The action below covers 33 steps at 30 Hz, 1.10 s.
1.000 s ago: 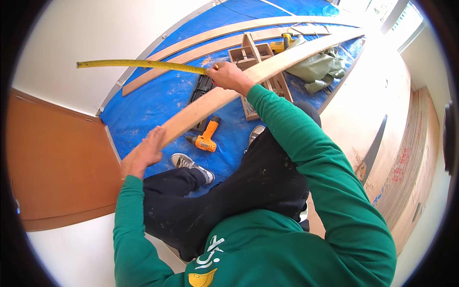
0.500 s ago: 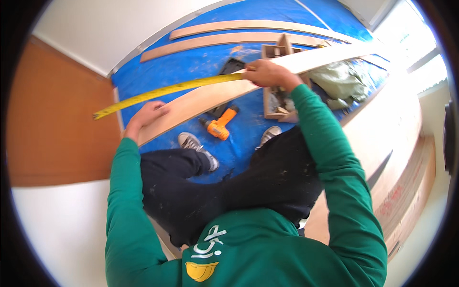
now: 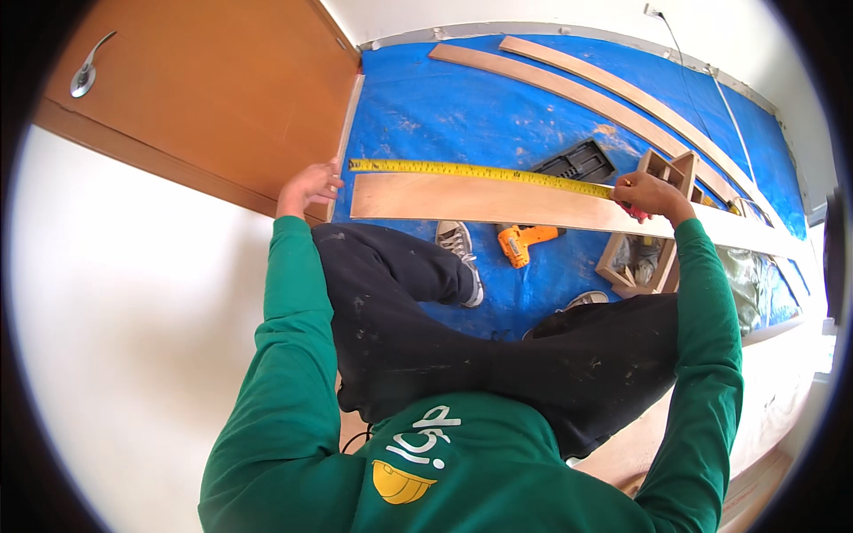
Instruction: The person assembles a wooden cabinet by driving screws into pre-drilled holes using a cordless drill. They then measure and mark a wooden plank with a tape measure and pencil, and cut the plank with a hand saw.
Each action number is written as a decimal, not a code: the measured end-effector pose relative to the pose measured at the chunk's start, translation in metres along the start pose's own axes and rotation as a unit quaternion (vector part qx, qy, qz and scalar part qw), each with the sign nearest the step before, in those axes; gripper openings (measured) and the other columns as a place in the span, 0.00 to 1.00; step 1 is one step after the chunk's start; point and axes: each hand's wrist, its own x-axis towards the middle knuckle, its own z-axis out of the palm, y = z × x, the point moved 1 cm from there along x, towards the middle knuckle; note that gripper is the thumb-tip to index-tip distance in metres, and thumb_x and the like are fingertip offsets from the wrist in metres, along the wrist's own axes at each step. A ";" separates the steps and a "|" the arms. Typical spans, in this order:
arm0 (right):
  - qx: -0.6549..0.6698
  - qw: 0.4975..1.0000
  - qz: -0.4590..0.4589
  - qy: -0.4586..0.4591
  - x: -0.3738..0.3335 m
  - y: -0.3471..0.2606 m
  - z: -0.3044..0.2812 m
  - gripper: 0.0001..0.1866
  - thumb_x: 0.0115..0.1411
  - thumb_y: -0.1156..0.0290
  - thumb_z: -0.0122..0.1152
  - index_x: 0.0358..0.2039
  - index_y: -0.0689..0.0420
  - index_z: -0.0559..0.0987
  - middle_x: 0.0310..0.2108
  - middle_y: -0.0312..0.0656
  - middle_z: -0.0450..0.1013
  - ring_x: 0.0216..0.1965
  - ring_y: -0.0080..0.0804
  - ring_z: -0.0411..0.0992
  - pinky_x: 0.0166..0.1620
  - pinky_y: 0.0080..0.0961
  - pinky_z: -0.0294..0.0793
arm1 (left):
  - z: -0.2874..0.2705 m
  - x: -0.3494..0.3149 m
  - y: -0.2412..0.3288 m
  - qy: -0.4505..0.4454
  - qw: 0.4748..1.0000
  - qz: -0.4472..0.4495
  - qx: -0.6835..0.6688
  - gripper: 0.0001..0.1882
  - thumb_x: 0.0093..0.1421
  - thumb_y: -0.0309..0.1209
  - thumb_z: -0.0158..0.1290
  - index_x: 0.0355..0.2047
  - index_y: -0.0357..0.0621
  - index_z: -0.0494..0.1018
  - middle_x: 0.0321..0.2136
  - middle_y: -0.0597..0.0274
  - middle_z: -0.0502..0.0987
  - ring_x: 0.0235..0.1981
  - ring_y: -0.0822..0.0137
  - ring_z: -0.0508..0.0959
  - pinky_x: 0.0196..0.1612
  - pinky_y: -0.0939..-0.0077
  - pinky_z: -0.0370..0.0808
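A yellow tape measure (image 3: 480, 172) is drawn out along the far edge of a long pale wooden board (image 3: 444, 197). My right hand (image 3: 656, 195) is wrapped round its case, of which a little red shows below the fingers. The hand rests over the board. At the left, my left hand (image 3: 311, 186) is just off the board's end and the tape's tip, fingers partly spread and holding nothing. Below the board lies an orange cordless drill (image 3: 520, 243), its front end partly hidden by the board.
A blue sheet (image 3: 400, 107) covers the floor, with two long wooden strips (image 3: 569, 89) on it. Beyond the board lies an open black case (image 3: 577, 162). A wooden toolbox (image 3: 617, 266) sits under the board at right, near a greenish bag (image 3: 742, 280). A brown door (image 3: 213, 98) stands left.
My view has swung left. My left hand has come off the board to beyond its end. The tape now lies along the board's edge, its tip near the board's end.
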 end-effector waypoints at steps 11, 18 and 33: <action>-0.031 0.999 0.002 -0.020 0.012 -0.030 0.005 0.21 0.67 0.51 0.63 0.43 0.57 0.87 0.28 0.44 0.83 0.22 0.36 0.84 0.26 0.35 0.82 | 0.019 -0.021 0.020 -0.259 0.941 0.021 -0.216 0.39 0.79 0.69 0.45 0.62 0.45 0.78 0.52 0.55 0.85 0.52 0.61 0.86 0.54 0.55 0.85; -0.006 1.000 -0.011 0.005 -0.007 -0.026 0.002 0.19 0.67 0.52 0.64 0.37 0.56 0.86 0.25 0.42 0.82 0.22 0.33 0.82 0.28 0.33 0.83 | 0.026 -0.055 0.039 -0.096 0.983 0.143 -0.070 0.24 0.80 0.56 0.54 0.56 0.50 0.82 0.48 0.66 0.85 0.46 0.70 0.82 0.50 0.67 0.81; -0.127 0.988 -0.035 0.083 -0.097 -0.054 0.042 0.25 0.67 0.47 0.63 0.34 0.60 0.89 0.29 0.51 0.86 0.35 0.50 0.87 0.46 0.47 0.85 | -0.066 -0.206 -0.028 0.143 0.974 0.150 0.095 0.21 0.78 0.48 0.58 0.60 0.48 0.82 0.48 0.65 0.83 0.51 0.65 0.79 0.53 0.66 0.77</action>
